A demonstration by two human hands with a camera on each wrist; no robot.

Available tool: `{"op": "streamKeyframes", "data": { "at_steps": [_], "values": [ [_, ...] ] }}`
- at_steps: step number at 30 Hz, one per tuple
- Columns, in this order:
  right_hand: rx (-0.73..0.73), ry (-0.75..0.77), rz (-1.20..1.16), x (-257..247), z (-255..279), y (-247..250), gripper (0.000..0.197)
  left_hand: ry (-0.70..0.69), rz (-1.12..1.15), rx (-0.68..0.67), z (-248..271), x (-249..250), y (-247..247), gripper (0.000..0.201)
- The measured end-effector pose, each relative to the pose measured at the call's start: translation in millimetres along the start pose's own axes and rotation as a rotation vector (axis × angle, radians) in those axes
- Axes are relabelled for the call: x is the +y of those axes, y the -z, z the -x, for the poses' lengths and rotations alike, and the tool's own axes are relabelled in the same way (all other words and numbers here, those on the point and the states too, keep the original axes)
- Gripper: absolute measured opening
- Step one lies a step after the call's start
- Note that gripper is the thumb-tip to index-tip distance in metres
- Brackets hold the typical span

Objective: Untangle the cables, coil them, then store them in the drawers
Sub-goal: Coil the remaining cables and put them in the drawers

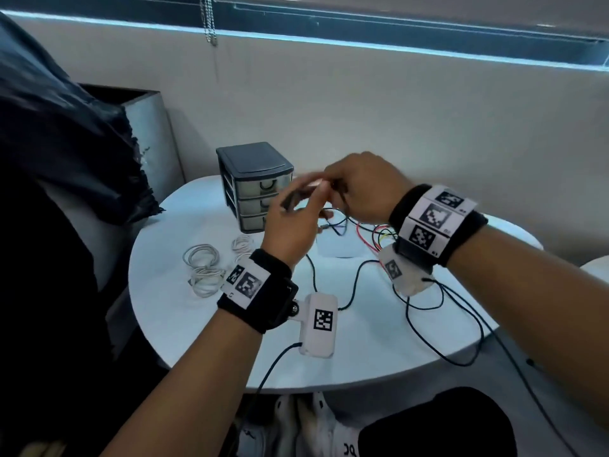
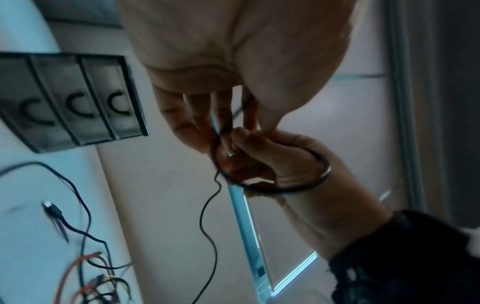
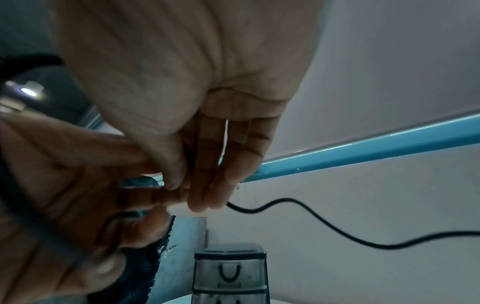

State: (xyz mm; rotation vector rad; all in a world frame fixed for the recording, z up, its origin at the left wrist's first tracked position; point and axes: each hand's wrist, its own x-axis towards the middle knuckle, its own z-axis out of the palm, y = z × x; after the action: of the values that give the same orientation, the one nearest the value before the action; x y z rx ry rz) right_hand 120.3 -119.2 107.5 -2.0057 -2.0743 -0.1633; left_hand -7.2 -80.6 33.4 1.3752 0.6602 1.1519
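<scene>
While both hands work above the table (image 1: 184, 328), the black cable (image 2: 280, 188) sits as a small loop round the right hand (image 1: 365, 186), whose thumb and fingers pinch it where they meet the left hand (image 1: 290, 232); the left grip's fingertips also close on the strand at that same point, so each hand has hold of the one cable. Its free tail (image 3: 324, 222) hangs down toward the tangle (image 1: 369, 232) of red, yellow and dark wires lying by the drawers (image 1: 255, 186). The likeliest trouble, I judge, is that tail: if it is still threaded through the tangle, further winding would drag the other wires up and tighten a knot rather than free it. The loop is thin and springy-looking, so easing either pinch could let it uncoil and spill. A plug end (image 2: 52, 209) lying on the table may snag as it is drawn in. The wrist cameras' own leads (image 1: 461, 328) trail close by and could be caught in the coil. White coils (image 1: 202, 268) lie to the left, and all three drawers look closed, so storing will need a hand freed first
</scene>
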Motion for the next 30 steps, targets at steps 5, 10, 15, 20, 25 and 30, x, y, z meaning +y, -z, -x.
{"op": "streamKeyframes", "data": {
  "at_steps": [5, 10, 15, 20, 25, 30],
  "values": [
    [0.069, -0.004, -0.069, 7, 0, -23, 0.011, 0.223, -0.096, -0.051, 3, -12, 7, 0.042],
    [-0.102, -0.175, 0.029, 50, 25, -54, 0.015, 0.343, -0.104, 0.202, 5, -31, 50, 0.055],
    [-0.153, -0.487, -0.107, 116, 60, -83, 0.022, 0.504, -0.250, 0.189, 14, -64, 87, 0.059],
    [-0.235, -0.743, 0.049, 152, 87, -109, 0.006, 0.552, 0.302, 0.248, 14, -59, 106, 0.049],
    [-0.155, -1.111, -0.125, 198, 118, -90, 0.034, 0.361, 0.557, 0.507, -10, -52, 153, 0.051],
    [0.004, -1.068, -0.203, 214, 100, -62, 0.030, 0.336, 0.360, 0.334, -18, -47, 102, 0.041]
  ]
}}
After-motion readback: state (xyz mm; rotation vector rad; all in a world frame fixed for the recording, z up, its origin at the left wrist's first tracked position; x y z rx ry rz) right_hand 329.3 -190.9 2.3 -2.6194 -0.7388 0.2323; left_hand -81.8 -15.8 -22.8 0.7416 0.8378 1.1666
